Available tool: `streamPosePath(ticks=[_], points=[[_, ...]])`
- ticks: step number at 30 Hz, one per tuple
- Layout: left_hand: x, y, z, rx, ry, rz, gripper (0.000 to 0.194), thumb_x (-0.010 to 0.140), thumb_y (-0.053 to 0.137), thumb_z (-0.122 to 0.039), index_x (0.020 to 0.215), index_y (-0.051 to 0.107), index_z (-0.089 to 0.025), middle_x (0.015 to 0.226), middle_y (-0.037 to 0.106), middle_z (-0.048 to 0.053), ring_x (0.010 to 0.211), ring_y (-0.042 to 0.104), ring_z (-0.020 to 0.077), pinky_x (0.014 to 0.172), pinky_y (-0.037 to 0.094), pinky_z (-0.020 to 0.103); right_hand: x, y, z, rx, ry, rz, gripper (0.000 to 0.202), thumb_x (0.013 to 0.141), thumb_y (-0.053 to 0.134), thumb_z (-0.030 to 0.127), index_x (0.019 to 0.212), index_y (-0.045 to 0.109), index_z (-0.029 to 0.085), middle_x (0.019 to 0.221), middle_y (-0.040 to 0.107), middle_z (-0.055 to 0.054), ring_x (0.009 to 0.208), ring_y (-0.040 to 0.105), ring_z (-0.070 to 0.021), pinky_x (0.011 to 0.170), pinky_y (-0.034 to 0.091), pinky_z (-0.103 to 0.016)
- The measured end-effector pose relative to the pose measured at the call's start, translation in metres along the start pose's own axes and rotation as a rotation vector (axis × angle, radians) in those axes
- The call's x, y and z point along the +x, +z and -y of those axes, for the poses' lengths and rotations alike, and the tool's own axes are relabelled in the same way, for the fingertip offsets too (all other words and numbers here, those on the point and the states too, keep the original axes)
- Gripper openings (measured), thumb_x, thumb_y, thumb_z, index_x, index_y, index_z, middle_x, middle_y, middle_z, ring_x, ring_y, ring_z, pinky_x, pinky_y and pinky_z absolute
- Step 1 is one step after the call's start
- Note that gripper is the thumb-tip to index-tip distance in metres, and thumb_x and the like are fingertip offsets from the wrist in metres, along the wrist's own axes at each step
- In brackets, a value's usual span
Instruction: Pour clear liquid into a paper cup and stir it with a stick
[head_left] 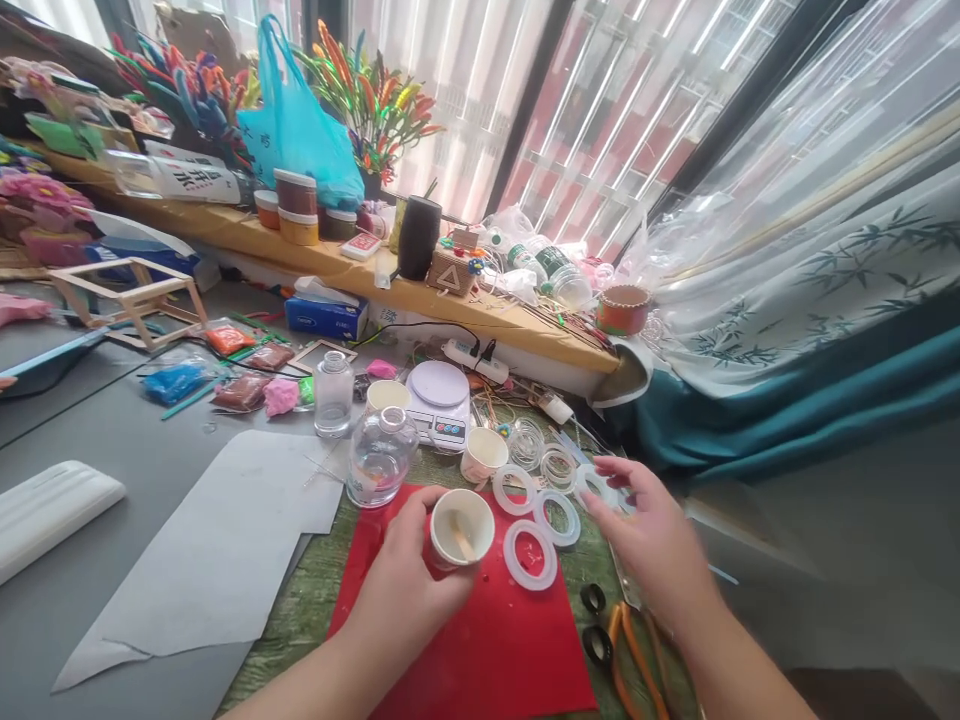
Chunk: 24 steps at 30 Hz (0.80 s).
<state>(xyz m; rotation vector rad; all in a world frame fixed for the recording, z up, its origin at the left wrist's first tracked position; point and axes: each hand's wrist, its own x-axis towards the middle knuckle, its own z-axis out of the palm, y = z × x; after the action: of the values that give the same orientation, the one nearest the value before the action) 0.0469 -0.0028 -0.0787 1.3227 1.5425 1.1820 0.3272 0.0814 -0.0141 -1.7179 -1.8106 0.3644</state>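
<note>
My left hand is wrapped around a white paper cup, tilted slightly toward me. A flat wooden stick leans inside it, in what looks like clear liquid. Thumb and fingers apart, my right hand is at a translucent ring mould; whether it touches the mould I cannot tell. Several similar ring moulds lie between the hands, one of them a white ring on the red sheet. A second paper cup stands behind them.
Glass jars and a kitchen scale stand behind my left hand. Orange-handled pliers and black rings lie below my right hand. White paper covers the left. A cluttered ledge runs along the window.
</note>
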Motion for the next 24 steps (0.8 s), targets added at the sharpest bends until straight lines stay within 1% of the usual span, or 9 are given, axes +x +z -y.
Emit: streamPosePath(ticks=[2, 4, 5, 7, 9, 12, 14, 19, 24], points=[[0.0, 0.002, 0.005, 0.021, 0.02, 0.017, 0.051, 0.08, 0.076, -0.031, 0.129, 0.063, -0.029, 0.133, 0.074, 0.009, 0.126, 0.068, 0.0358, 0.104, 0.057, 0.053, -0.017, -0.017, -0.016, -0.055, -0.004, 0.027, 0.036, 0.091, 0.069, 0.05, 0.118, 0.075, 0.027, 0.119, 0.076, -0.01, 0.109, 0.069, -0.0317, 0.097, 0.055, -0.045], [-0.002, 0.005, 0.012, 0.021, 0.06, 0.026, 0.06, 0.082, 0.078, -0.034, 0.139, 0.058, -0.03, 0.14, 0.07, 0.01, 0.133, 0.065, 0.0363, 0.108, 0.055, 0.055, -0.036, -0.026, -0.032, -0.1, -0.034, 0.131, 0.027, 0.092, 0.068, 0.047, 0.108, 0.078, 0.027, 0.115, 0.077, -0.01, 0.107, 0.07, -0.0329, 0.098, 0.056, -0.047], [-0.003, 0.006, 0.015, 0.017, 0.081, 0.027, 0.067, 0.083, 0.079, -0.035, 0.145, 0.053, -0.03, 0.143, 0.068, 0.012, 0.135, 0.064, 0.0366, 0.11, 0.055, 0.055, -0.045, -0.027, -0.04, -0.12, -0.049, 0.196, 0.024, 0.092, 0.069, 0.045, 0.105, 0.079, 0.027, 0.113, 0.078, -0.01, 0.106, 0.071, -0.0333, 0.097, 0.056, -0.048], [-0.004, 0.007, 0.02, 0.024, 0.114, 0.03, 0.077, 0.085, 0.079, -0.036, 0.154, 0.045, -0.03, 0.145, 0.066, 0.014, 0.137, 0.064, 0.0368, 0.111, 0.054, 0.056, -0.065, -0.027, -0.053, -0.148, -0.105, 0.324, 0.021, 0.093, 0.069, 0.041, 0.105, 0.08, 0.027, 0.11, 0.079, -0.01, 0.105, 0.071, -0.0334, 0.097, 0.056, -0.048], [-0.005, 0.006, 0.022, 0.066, 0.135, 0.06, 0.081, 0.086, 0.079, -0.034, 0.158, 0.041, -0.031, 0.143, 0.067, 0.013, 0.135, 0.065, 0.0364, 0.11, 0.055, 0.055, -0.084, -0.025, -0.061, -0.196, -0.15, 0.387, 0.019, 0.091, 0.072, 0.037, 0.106, 0.08, 0.027, 0.106, 0.078, -0.01, 0.101, 0.071, -0.0331, 0.095, 0.056, -0.049], [-0.005, 0.005, 0.022, 0.163, 0.179, 0.146, 0.083, 0.083, 0.078, -0.029, 0.157, 0.043, -0.035, 0.144, 0.069, 0.01, 0.136, 0.066, 0.0359, 0.109, 0.057, 0.054, -0.105, -0.021, -0.066, -0.283, -0.166, 0.363, 0.019, 0.087, 0.078, 0.031, 0.104, 0.078, 0.027, 0.103, 0.077, -0.009, 0.095, 0.07, -0.0322, 0.09, 0.056, -0.047], [-0.007, 0.007, 0.021, 0.225, 0.216, 0.202, 0.082, 0.079, 0.079, -0.027, 0.155, 0.048, -0.036, 0.145, 0.069, 0.01, 0.135, 0.067, 0.0363, 0.108, 0.058, 0.053, -0.112, -0.018, -0.067, -0.304, -0.179, 0.343, 0.018, 0.085, 0.079, 0.028, 0.103, 0.076, 0.026, 0.103, 0.076, -0.008, 0.094, 0.07, -0.0313, 0.087, 0.056, -0.045], [-0.019, 0.014, 0.012, 0.339, 0.224, 0.3, 0.086, 0.07, 0.082, -0.022, 0.151, 0.055, -0.034, 0.144, 0.073, 0.011, 0.13, 0.07, 0.0387, 0.108, 0.06, 0.056, -0.118, -0.012, -0.073, -0.294, -0.206, 0.322, 0.018, 0.085, 0.078, 0.023, 0.102, 0.073, 0.026, 0.103, 0.076, -0.007, 0.094, 0.07, -0.0305, 0.086, 0.055, -0.043], [-0.025, 0.015, 0.0, 0.365, 0.169, 0.339, 0.087, 0.073, 0.082, -0.023, 0.155, 0.053, -0.033, 0.149, 0.071, 0.012, 0.134, 0.069, 0.0391, 0.11, 0.059, 0.057, -0.119, -0.007, -0.083, -0.255, -0.215, 0.362, 0.014, 0.089, 0.072, 0.022, 0.102, 0.074, 0.026, 0.101, 0.078, -0.006, 0.092, 0.072, -0.0294, 0.085, 0.056, -0.043]])
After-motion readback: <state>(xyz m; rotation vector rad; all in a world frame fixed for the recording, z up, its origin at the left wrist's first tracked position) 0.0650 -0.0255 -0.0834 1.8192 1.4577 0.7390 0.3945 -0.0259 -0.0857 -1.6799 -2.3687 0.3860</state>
